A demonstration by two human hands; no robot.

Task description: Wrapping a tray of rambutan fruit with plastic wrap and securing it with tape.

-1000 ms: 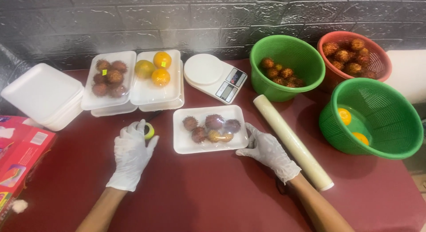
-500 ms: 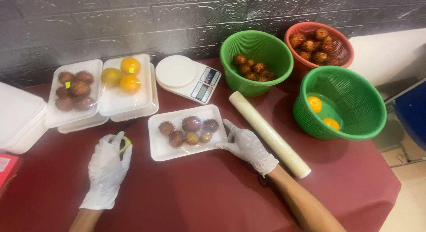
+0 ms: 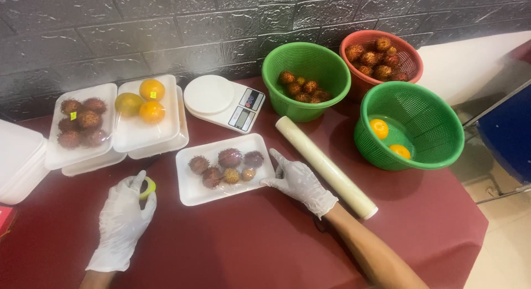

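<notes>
Two hands: both in white gloves
Tray: white foam tray of wrapped rambutans, mid dark red worktop
Right hand: fingers spread, flat against tray's right edge
Left hand: curled on small yellow-green roll
Tip: I'd press the film edge flat, keep tray steady

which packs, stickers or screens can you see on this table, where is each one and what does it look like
Wrapped white foam tray of rambutans: centre, right hand touching it.
Foam tray of rambutans: far left, small yellow sticker.
Foam tray of oranges: beside it, yellow sticker.
White kitchen scale: centre back, dark rectangular screen.
</notes>
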